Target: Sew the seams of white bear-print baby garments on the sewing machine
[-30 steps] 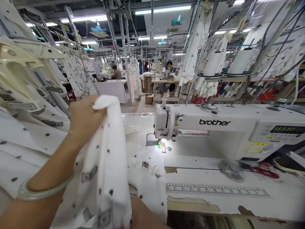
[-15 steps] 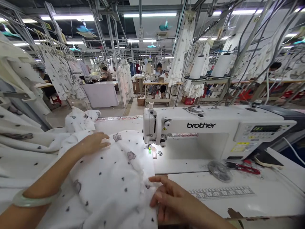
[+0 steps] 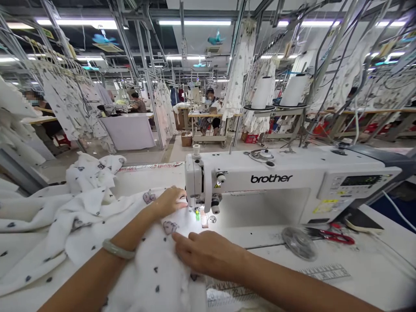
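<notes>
White fabric (image 3: pixel 152 277) printed with small hearts and bears covers the table left of the needle and runs up to the presser foot (image 3: pixel 197 214) of a white Brother sewing machine (image 3: pixel 240 162). My left hand (image 3: pixel 170 201) rests on the cloth just left of the machine head, fingers stretched out and thumb apart. Closer to me, my right hand (image 3: pixel 208 255) is at the cloth's right edge, its fingers curled together on the material; their undersides are hidden. A lamp lights the needle area.
Right of my hands lie a clear round bobbin case (image 3: pixel 299 243), red-handled thread snips (image 3: pixel 338 235) and a printed ruler strip (image 3: pixel 328 273). Thread cones (image 3: pixel 263 93) stand behind the machine. Hanging garments (image 3: pixel 61 104) and co-workers at other tables are further back.
My left hand has moved right, close to the machine head. My right hand has moved up and left along the cloth. The fabric has shifted and the view has turned slightly right.
</notes>
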The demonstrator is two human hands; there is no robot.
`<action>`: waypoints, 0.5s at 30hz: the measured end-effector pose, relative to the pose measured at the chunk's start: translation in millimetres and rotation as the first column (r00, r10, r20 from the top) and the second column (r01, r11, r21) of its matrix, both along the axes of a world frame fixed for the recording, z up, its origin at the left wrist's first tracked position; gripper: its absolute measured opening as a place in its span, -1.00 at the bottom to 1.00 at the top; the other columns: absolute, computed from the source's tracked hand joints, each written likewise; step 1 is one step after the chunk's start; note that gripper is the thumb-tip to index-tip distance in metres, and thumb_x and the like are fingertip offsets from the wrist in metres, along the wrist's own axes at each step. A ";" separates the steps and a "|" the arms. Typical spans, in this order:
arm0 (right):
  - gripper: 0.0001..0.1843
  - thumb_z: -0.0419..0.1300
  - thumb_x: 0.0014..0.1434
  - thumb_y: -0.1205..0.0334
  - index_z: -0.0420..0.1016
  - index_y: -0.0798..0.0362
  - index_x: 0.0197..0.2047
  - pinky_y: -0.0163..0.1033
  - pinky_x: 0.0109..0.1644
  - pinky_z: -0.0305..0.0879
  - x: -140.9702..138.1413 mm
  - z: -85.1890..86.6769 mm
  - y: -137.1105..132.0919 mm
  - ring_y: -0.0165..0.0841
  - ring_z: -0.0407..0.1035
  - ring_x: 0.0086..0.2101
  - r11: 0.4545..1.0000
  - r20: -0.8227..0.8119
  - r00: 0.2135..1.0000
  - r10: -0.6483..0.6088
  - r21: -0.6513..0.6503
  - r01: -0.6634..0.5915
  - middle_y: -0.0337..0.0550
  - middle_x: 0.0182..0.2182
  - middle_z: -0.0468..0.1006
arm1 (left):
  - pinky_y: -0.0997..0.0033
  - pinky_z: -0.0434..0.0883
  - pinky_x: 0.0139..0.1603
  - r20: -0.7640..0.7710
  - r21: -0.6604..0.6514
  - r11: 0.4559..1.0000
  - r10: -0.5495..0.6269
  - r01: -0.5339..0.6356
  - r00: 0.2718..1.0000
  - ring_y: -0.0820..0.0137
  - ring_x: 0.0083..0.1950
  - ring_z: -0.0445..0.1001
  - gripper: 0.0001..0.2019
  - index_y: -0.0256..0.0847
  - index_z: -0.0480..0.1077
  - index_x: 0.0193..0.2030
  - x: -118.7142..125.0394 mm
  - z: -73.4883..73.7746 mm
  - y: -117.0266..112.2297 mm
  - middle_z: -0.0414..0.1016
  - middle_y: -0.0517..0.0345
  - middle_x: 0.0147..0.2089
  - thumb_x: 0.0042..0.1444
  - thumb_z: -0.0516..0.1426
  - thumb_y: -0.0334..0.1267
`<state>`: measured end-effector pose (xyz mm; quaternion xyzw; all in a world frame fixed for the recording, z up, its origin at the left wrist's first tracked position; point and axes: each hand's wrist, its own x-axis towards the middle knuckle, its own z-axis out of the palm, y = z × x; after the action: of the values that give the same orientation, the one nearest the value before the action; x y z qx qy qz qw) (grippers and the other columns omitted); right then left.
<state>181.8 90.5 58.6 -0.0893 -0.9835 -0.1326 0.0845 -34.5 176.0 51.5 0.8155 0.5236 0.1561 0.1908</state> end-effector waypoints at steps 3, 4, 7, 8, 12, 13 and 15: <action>-0.85 0.03 0.24 0.45 0.40 0.13 -0.30 -0.30 -0.61 0.09 2.2 1.3 -0.8 -0.38 0.30 -0.50 0.992 -0.079 0.992 0.095 0.095 -0.088 -0.01 -0.14 0.52 | 0.35 0.33 -0.26 -0.011 -0.074 0.997 0.030 -0.030 0.999 0.42 -0.36 0.33 -0.75 -0.23 0.31 -0.39 -13.6 9.9 -7.1 0.32 0.25 -0.42 0.15 0.16 -0.10; -0.84 0.02 0.25 0.45 0.40 0.12 -0.31 -0.29 -0.61 0.09 5.0 3.8 -3.3 -0.38 0.31 -0.50 0.989 -0.146 0.981 0.126 0.093 -0.113 -0.03 -0.19 0.54 | 0.38 0.29 -0.30 0.001 -0.099 0.995 0.031 -0.031 1.000 0.43 -0.39 0.29 -0.74 -0.21 0.27 -0.42 -19.3 16.3 -11.8 0.27 0.28 -0.45 0.13 0.15 -0.08; -0.79 -0.03 0.31 0.42 0.42 0.11 -0.26 -0.28 -0.54 0.20 16.3 13.1 -13.5 -0.38 0.39 -0.42 0.981 -0.374 0.915 0.150 -0.057 -0.184 -0.06 -0.14 0.56 | 0.45 0.22 -0.38 0.063 -0.176 0.984 0.007 0.004 0.998 0.45 -0.42 0.23 -0.70 -0.18 0.17 -0.42 -31.6 39.0 -29.6 0.21 0.31 -0.46 0.13 0.06 0.00; -0.77 -0.04 0.34 0.40 0.42 0.10 -0.23 -0.29 -0.48 0.26 20.1 15.2 -16.1 -0.39 0.42 -0.37 0.966 -0.426 0.892 0.148 -0.132 -0.223 -0.08 -0.09 0.57 | 0.47 0.20 -0.39 0.079 -0.200 0.980 -0.003 0.018 0.997 0.46 -0.43 0.22 -0.70 -0.17 0.15 -0.40 -32.5 45.7 -35.7 0.20 0.31 -0.47 0.14 0.03 0.02; -0.83 0.03 0.34 0.30 0.43 0.05 -0.25 -0.33 -0.42 0.30 31.4 11.6 -9.6 -0.42 0.45 -0.36 0.921 -0.439 0.876 0.200 -0.222 -0.321 -0.14 -0.03 0.56 | 0.47 0.17 -0.38 0.070 -0.238 0.971 -0.011 0.028 0.997 0.44 -0.42 0.22 -0.81 -0.16 0.22 -0.37 -16.3 55.0 -52.7 0.26 0.28 -0.44 0.13 0.06 -0.10; -0.86 0.07 0.31 0.33 0.44 0.06 -0.26 -0.32 -0.46 0.27 33.1 8.5 -4.1 -0.43 0.44 -0.39 0.936 -0.393 0.891 0.228 -0.162 -0.311 -0.12 -0.02 0.56 | 0.46 0.15 -0.38 0.059 -0.237 0.971 -0.006 0.019 0.998 0.43 -0.41 0.23 -0.84 -0.17 0.25 -0.37 -9.1 52.4 -54.1 0.29 0.26 -0.44 0.12 0.06 -0.14; -0.88 0.09 0.27 0.41 0.46 0.12 -0.22 -0.30 -0.51 0.23 35.3 1.9 7.8 -0.42 0.41 -0.43 0.956 -0.270 0.919 0.287 0.012 -0.294 -0.03 -0.02 0.54 | 0.43 0.11 -0.40 0.041 -0.236 0.972 0.014 -0.004 0.999 0.41 -0.44 0.22 -0.83 -0.17 0.26 -0.44 5.0 43.3 -53.5 0.28 0.25 -0.48 0.11 0.05 -0.17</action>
<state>217.1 98.3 60.5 0.0392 -0.9670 -0.0910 0.2346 -29.5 122.5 94.8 0.7814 0.5378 0.1108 0.2966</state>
